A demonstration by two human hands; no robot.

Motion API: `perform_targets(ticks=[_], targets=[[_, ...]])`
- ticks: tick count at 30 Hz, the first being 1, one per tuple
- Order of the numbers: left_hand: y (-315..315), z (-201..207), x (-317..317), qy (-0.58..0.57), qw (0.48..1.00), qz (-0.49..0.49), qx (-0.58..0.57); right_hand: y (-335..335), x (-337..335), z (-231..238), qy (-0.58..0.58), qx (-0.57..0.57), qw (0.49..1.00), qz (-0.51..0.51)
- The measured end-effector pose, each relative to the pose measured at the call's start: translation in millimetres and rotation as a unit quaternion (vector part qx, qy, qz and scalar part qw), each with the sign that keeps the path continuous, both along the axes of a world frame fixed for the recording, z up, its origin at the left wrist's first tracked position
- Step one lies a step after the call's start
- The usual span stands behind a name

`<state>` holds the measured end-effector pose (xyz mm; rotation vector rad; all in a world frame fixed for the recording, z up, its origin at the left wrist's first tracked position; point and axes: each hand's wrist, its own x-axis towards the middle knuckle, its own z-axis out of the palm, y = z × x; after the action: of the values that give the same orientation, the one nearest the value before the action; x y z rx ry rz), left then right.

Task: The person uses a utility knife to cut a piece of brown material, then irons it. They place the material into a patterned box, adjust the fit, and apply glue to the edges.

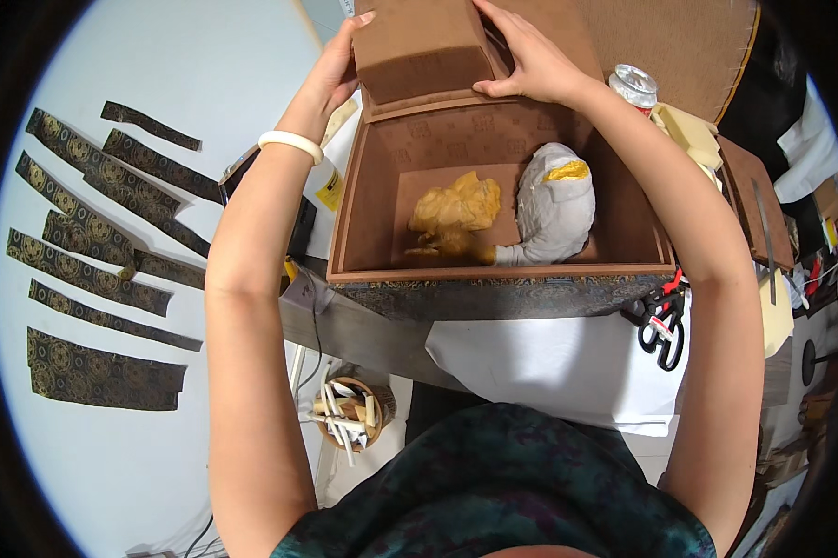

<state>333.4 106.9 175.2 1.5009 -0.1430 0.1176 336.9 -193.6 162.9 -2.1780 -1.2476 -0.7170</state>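
Both my hands are at a brown fabric-covered block [423, 56] above the far edge of an open brown-lined box [502, 272]. My left hand [344, 58] grips the block's left side, thumb along its top edge. My right hand [533, 63] closes on its right side, fingers behind and thumb at the lower corner. Inside the box lie a mustard-yellow lumpy carved figure [456, 206] and a curved piece wrapped in white material [554, 209], with a yellow patch on top. Dark patterned fabric covers the box's outside. Whether the block joins the lid behind it I cannot tell.
Several dark patterned fabric strips [103, 367] lie on the white table at left. Black-handled scissors [662, 339] sit right of the box, a can [633, 86] and yellow foam blocks [688, 135] behind. A bin of scraps [382, 395] stands below. White sheet [549, 358] covers the near edge.
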Motion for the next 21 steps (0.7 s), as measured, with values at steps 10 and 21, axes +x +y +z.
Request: perform_targets(ticks=[10, 21], targets=[[13, -1, -29, -0.15, 0.984, -0.084, 0.042, -11, -20, -17, -0.192, -0.041, 0.978, -0.072], [19, -7, -50, -0.241, 0.963, -0.067, 0.1, -13, -86, 11, -0.1, 0.001, 0.994, -0.036]])
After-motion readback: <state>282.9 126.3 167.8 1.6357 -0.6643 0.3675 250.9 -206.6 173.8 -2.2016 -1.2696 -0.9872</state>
